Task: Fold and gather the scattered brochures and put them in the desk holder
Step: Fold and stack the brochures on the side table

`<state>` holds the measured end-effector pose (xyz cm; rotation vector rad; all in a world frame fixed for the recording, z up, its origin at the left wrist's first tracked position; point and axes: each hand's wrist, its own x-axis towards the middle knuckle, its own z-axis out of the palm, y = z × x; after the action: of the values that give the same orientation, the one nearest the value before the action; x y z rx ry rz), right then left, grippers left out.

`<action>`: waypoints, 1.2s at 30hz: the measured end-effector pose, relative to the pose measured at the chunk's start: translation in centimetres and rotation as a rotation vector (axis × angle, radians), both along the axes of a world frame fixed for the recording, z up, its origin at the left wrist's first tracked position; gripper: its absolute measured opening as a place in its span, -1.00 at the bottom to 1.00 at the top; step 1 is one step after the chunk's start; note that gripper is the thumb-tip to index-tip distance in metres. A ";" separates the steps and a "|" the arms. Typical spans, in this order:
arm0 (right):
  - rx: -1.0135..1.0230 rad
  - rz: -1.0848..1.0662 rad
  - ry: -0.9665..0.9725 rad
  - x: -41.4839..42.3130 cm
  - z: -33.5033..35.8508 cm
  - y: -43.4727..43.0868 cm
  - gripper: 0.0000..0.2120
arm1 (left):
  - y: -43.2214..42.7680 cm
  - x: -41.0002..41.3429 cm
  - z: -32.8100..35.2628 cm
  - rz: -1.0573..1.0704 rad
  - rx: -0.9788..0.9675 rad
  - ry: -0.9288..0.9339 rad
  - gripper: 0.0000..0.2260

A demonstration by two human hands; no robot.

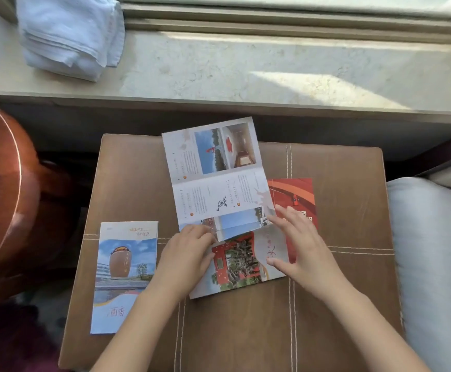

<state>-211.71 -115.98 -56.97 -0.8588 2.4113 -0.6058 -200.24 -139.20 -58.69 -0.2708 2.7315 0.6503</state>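
Glossy creased brochure (219,189) — hands (189,253) folding

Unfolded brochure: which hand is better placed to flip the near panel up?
Left, probably. The left hand already pinches the near panel's edge on the unfolded brochure; the right hand lies flat along its right edge, steadying.
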 end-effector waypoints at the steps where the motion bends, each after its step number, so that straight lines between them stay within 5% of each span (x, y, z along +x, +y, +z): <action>1: 0.069 0.100 0.003 -0.6 -1.0 -1.1 -0.17 | 0.0 -0.3 -0.8 0.018 -0.021 0.011 -0.80; 8: 0.304 0.384 0.190 -3.1 -5.9 -5.0 0.06 | -1.3 -0.7 -4.7 0.078 -0.110 -0.117 0.01; 12: 0.258 0.385 0.187 -2.5 -5.7 -4.1 -0.07 | -1.0 -0.1 -4.6 0.075 -0.154 -0.092 -0.07; 17: 0.039 0.256 0.325 -0.7 -3.7 -4.1 -0.76 | 0.0 1.2 -3.2 0.111 -0.052 0.142 -0.56; 20: 0.007 0.159 0.275 0.2 -2.0 -3.9 -0.82 | -0.1 1.7 -2.2 0.087 -0.033 0.245 -0.79; 26: 0.113 0.153 0.022 1.6 1.3 -2.5 -0.89 | -0.8 2.8 0.1 0.011 -0.043 0.334 -0.74; 29: 0.072 0.069 -0.201 1.6 1.6 -2.2 -0.92 | -1.5 3.0 0.5 0.097 0.031 0.329 -0.57; 32: 0.089 -0.137 -0.230 1.5 0.2 -2.5 -0.89 | -0.6 2.4 0.3 0.369 0.056 0.249 -0.27; 36: 0.203 -0.440 -0.185 1.1 -3.0 -2.0 -0.90 | 2.4 1.9 -0.9 0.780 0.145 0.107 -0.26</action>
<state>-210.66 -117.94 -59.98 -0.1756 2.4455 -0.5559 -198.32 -136.85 -59.63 -1.3265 2.5993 1.0641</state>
